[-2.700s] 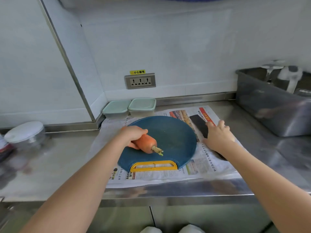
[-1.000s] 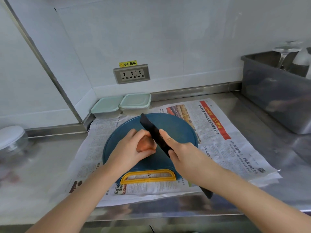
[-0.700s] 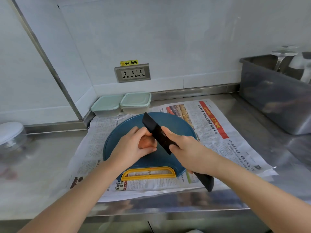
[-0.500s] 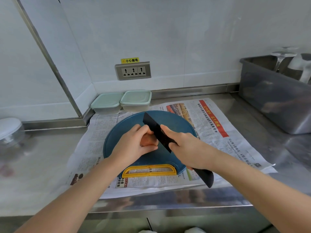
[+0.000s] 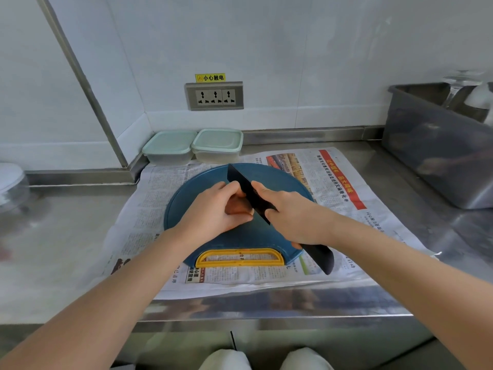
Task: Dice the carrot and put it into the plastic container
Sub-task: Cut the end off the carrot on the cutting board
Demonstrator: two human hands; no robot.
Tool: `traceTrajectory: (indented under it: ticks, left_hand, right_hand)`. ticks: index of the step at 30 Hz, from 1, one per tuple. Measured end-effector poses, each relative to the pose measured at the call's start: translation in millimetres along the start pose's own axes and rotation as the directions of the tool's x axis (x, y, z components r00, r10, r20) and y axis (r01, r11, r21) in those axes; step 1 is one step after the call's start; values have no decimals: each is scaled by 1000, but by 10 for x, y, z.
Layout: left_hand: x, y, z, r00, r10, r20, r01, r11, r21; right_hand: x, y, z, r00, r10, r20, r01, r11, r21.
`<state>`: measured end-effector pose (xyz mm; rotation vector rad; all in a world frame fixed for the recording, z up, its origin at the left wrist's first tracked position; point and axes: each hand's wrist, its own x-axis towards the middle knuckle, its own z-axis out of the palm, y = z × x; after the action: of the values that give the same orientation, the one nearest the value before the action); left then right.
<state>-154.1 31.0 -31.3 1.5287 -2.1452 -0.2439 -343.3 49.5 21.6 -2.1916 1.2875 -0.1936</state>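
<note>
Steel counter [image 5: 66,249], blue board [image 5: 266,172]: right hand [image 5: 293,214] now grips the knife [image 5: 244,186] it was reaching for, blade against the carrot [image 5: 236,206] that the left hand [image 5: 213,212] clamps on the board, so first cut looks imminent; lidded containers [image 5: 217,141] untouched.

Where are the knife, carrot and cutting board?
knife [image 5: 241,181], head view, on the black blade.
carrot [image 5: 235,206], head view, on its exposed orange side.
cutting board [image 5: 277,177], head view, on bare blue surface behind the blade.
</note>
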Motion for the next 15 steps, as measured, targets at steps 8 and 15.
traceTrajectory:
  ticks: [8,15]
  left_hand:
    - [81,-8,-16,999,32,25,-32,999,18]
    - [98,-65,-25,999,-27,37,31,995,-97]
  right_hand:
    - [105,21,-66,999,27,38,-29,999,34]
    - [186,59,101,1000,-8,-1,8,999,-36]
